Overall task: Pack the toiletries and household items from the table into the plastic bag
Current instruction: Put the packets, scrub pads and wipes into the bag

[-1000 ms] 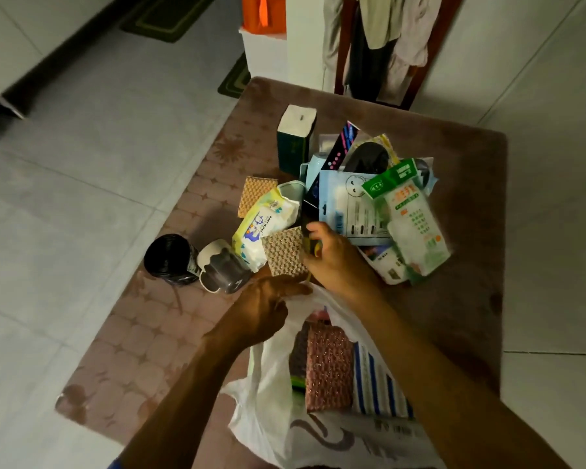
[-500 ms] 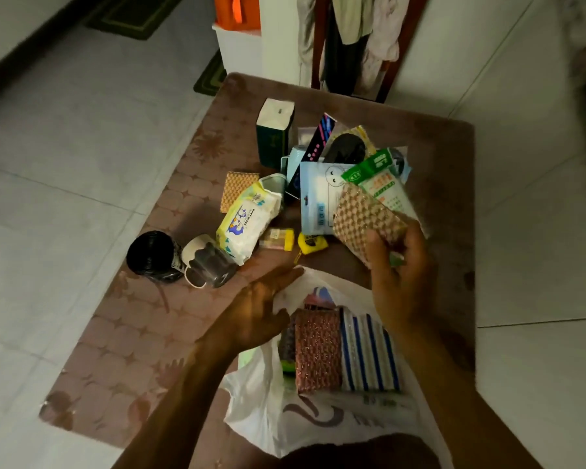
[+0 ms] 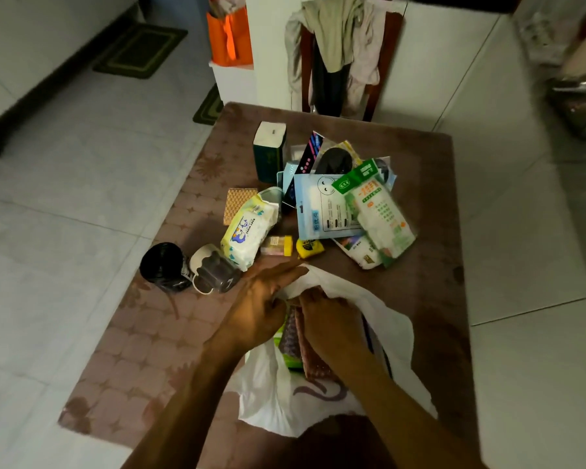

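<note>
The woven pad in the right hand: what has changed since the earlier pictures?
The right hand lifted it off the table and has come down into the plastic bag; the pad is now hidden. The left hand stays at the bag's mouth. The wipes pack did not move.

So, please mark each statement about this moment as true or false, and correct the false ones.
1. The right hand is inside the plastic bag. True.
2. The baby wipes pack is already in the bag. False: it lies on the table.
3. The left hand is at the bag's mouth. True.
4. The green box lies flat. False: it stands upright.
5. A yellow item lies beyond the bag. True.
</note>
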